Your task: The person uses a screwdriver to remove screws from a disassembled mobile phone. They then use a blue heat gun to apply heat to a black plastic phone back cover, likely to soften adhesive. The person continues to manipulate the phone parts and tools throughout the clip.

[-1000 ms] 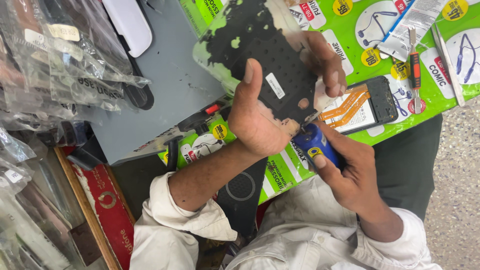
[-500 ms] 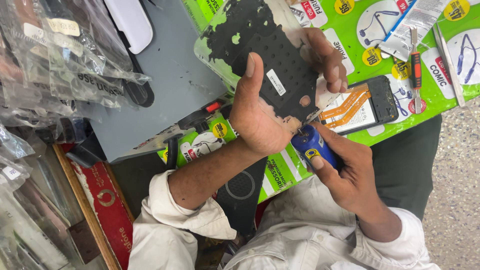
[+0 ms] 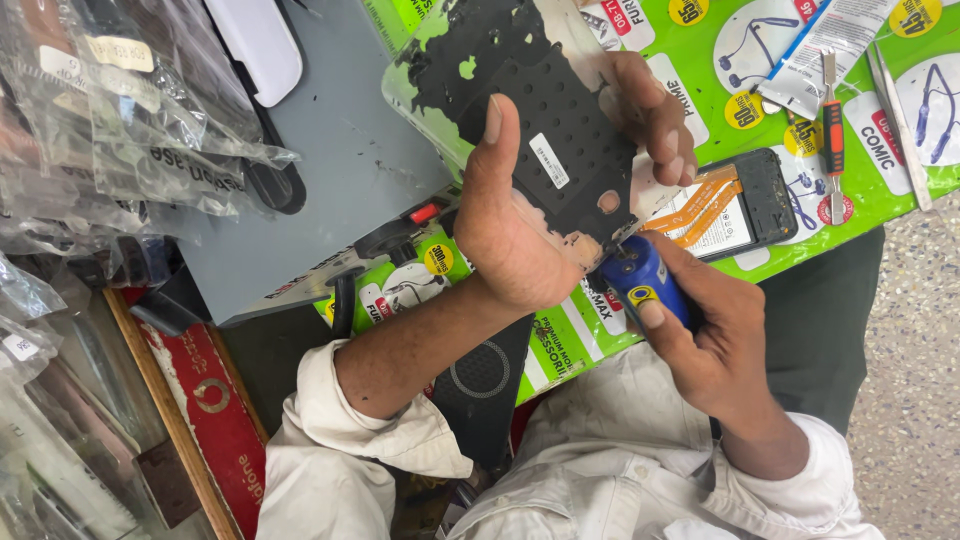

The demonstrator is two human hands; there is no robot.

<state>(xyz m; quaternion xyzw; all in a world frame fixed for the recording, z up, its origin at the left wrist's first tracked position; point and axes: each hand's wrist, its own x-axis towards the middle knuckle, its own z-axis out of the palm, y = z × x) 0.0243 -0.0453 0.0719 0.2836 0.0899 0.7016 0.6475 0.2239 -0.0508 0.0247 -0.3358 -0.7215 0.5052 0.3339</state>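
Two hands | left hand (image 3: 520,240) fingers grasp flat perforated black panel (image 3: 565,150) | right hand (image 3: 715,340) fingers clench blue screwdriver (image 3: 640,278)

Left hand (image 3: 520,225) palm covers the lower left part of the black perforated panel (image 3: 565,150); its fingers wrap behind the far edge, only the tips show. Right hand (image 3: 715,335) hides most of the blue-handled tool (image 3: 640,280); the tool tip is lost behind the panel edge, contact point cannot be told. Open phone (image 3: 745,205) partly covered by the panel and the fingers. Green printed sheet (image 3: 870,170) cut off at the top and right edges. Clear plastic bags (image 3: 110,130) cut off left, contents unclear through glare. White object (image 3: 260,45) cut off at the top. Orange-handled screwdriver (image 3: 832,135): tip too small to tell.
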